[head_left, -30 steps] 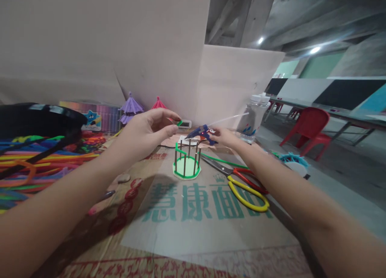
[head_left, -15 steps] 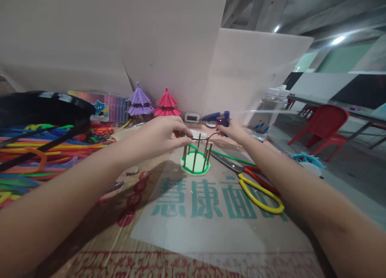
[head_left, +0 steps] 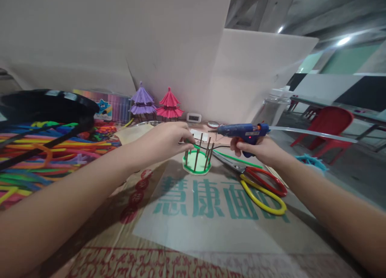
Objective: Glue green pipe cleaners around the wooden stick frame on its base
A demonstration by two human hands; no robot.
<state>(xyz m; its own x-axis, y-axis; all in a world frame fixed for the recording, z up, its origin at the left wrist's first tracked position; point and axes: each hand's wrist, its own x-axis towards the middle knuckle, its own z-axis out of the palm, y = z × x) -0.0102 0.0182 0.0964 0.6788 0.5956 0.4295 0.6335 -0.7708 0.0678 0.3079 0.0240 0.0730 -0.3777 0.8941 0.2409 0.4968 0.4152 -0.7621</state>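
A small green octagonal base (head_left: pixel 197 165) carries several upright brown sticks. At its upper left, my left hand (head_left: pixel 177 137) pinches a thin green strip (head_left: pixel 196 146) near the stick tops. A thin dark strip also runs there and stretches right. My right hand (head_left: pixel 256 147) is wrapped round a blue glue gun (head_left: pixel 241 130), its nozzle pointing left above the sticks; a red light shows on it. Scissors (head_left: pixel 262 197) with red and yellow handles lie open right of the base, beside a long green strip (head_left: pixel 238 159).
Colourful strips (head_left: pixel 45 153) and a black round object (head_left: pixel 48 105) fill the left side. Purple (head_left: pixel 142 99) and red (head_left: pixel 169 104) paper pagodas stand behind, near a small white clock (head_left: pixel 193 117). A clear bottle (head_left: pixel 273 105) stands at the back right.
My right hand has moved lower and nearer, and the glue gun now shows fully in its grip, pointing left. My left hand is slightly lower and right.
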